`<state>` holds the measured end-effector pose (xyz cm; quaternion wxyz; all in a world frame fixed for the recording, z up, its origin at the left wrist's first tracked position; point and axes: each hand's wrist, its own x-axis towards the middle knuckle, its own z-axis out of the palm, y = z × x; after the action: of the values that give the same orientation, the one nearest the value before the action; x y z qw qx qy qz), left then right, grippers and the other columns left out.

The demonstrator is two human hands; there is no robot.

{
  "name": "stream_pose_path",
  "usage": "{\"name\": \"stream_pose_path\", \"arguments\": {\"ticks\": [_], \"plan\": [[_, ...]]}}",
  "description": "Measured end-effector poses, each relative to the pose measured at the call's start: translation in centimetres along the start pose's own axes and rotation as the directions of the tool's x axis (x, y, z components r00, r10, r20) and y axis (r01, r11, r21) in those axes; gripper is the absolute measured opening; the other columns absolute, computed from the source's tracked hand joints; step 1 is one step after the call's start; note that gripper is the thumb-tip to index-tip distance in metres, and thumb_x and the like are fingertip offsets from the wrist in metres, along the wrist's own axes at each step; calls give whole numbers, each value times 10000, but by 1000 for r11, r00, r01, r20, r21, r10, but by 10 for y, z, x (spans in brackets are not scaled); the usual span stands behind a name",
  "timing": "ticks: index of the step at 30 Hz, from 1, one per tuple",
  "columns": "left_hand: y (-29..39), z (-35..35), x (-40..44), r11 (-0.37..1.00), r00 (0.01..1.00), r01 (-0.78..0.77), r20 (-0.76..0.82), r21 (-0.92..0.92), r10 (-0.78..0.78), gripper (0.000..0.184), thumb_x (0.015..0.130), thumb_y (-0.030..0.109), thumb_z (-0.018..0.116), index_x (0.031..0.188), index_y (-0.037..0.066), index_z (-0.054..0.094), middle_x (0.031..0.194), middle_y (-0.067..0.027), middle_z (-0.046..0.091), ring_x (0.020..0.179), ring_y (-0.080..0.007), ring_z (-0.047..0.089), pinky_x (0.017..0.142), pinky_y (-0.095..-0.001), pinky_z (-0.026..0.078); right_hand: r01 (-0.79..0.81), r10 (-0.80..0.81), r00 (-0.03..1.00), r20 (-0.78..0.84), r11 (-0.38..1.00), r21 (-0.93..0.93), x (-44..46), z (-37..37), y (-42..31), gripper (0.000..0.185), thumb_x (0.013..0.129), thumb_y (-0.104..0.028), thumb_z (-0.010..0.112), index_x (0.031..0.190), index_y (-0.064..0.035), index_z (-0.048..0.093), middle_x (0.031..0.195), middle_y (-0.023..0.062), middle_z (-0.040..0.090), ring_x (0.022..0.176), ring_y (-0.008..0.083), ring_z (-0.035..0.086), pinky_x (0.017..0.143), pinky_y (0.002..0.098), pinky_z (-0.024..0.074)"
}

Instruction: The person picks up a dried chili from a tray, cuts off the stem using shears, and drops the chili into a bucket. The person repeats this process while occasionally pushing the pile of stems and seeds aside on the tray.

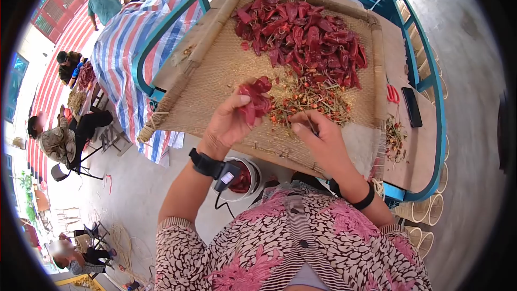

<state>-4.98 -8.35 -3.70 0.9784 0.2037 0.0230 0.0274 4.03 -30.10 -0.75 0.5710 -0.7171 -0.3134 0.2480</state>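
Observation:
My left hand [229, 116] is closed round a dried red chili pepper [254, 101], possibly more than one, held above the woven tray [210, 89]. To its right, my right hand [321, 139] is closed in a pinch over the near part of the tray. A thin dark piece shows at its fingertips, too small to name. Just beyond the right hand lies a heap of cut stems and caps [328, 102], green and orange. A large pile of dried red chili peppers [301, 32] covers the far side of the tray.
Red-handled scissors [392, 94] and a black phone [412, 107] lie right of the tray, inside a blue metal frame [439, 129]. Below the tray stands a white bucket [255, 175] holding red peppers. Several people sit or stand at left near a striped tarp [129, 48].

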Motion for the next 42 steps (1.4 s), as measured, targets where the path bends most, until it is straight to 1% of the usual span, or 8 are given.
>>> {"name": "stream_pose_path", "arguments": {"ticks": [7, 13, 19, 28, 31, 34, 35, 42], "plan": [[-58, 6, 5, 951, 975, -152, -117, 270, 189, 560, 826, 44, 593, 1353, 74, 406, 1284, -114, 521, 1053, -255, 596, 847, -382, 544, -78, 76, 997, 31, 996, 41, 6, 4, 20, 252, 852, -203, 680, 967, 5, 595, 764, 36, 594, 702, 107, 507, 658, 292, 435], [-71, 0, 17, 886, 976, 61, -213, 459, 43, 674, 839, 37, 604, 1444, 90, 312, 1275, -119, 525, 990, -227, 613, 853, -378, 541, -70, 69, 997, -15, 924, -376, -1, -35, 34, 267, 818, -199, 686, 959, -2, 575, 724, 155, 574, 639, 247, 541, 625, 364, 435], [-96, 24, 16, 306, 938, 153, -236, 940, 255, 824, 809, 16, 689, 1497, 91, 242, 1186, -114, 592, 918, -135, 580, 805, -273, 488, -96, 89, 995, -38, 961, -259, -22, -77, 44, 263, 827, -182, 685, 980, 2, 576, 741, 117, 586, 669, 192, 543, 641, 324, 440], [-131, 48, 9, 211, 873, 7, -109, 977, 476, 731, 834, -60, 624, 1473, 81, 299, 1120, -106, 618, 886, -139, 569, 835, -282, 466, -228, 185, 971, 150, 904, 362, -26, -97, 41, 238, 897, -132, 651, 1076, 4, 574, 873, -13, 588, 789, 56, 507, 709, 227, 426], [-140, 53, 5, 407, 817, -115, -147, 906, 557, 615, 897, -45, 560, 1458, 57, 329, 1130, -73, 601, 906, -114, 565, 837, -254, 464, -294, 236, 952, 194, 881, 370, -24, -99, 37, 240, 900, -136, 645, 1081, 7, 581, 872, -2, 593, 802, 60, 523, 717, 229, 432], [-145, 57, -8, 276, 847, 31, -172, 961, 503, 593, 911, -58, 525, 1458, 66, 332, 1183, -63, 572, 892, -108, 556, 843, -250, 463, -225, 173, 959, 224, 946, 235, -22, -97, 48, 213, 905, -126, 623, 1064, 12, 590, 874, 11, 602, 810, 64, 537, 715, 228, 437], [-146, 48, -6, -59, 855, -24, 51, 998, 516, 604, 885, -25, 588, 1438, 51, 359, 1128, -91, 568, 846, -123, 582, 806, -258, 493, -180, 137, 963, 233, 968, 173, -22, -95, 52, 203, 907, -121, 614, 1057, 14, 593, 873, 15, 605, 810, 64, 541, 712, 228, 438], [-145, 54, 1, -37, 970, 67, -57, 997, 236, 586, 801, 1, 698, 1347, 60, 493, 1216, -49, 580, 734, -70, 449, 643, -212, 424, -263, 164, 922, 351, 930, 258, -30, -97, 35, 141, 907, -107, 573, 997, 1, 585, 806, 31, 595, 689, 50, 510, 636, 229, 424]]}}
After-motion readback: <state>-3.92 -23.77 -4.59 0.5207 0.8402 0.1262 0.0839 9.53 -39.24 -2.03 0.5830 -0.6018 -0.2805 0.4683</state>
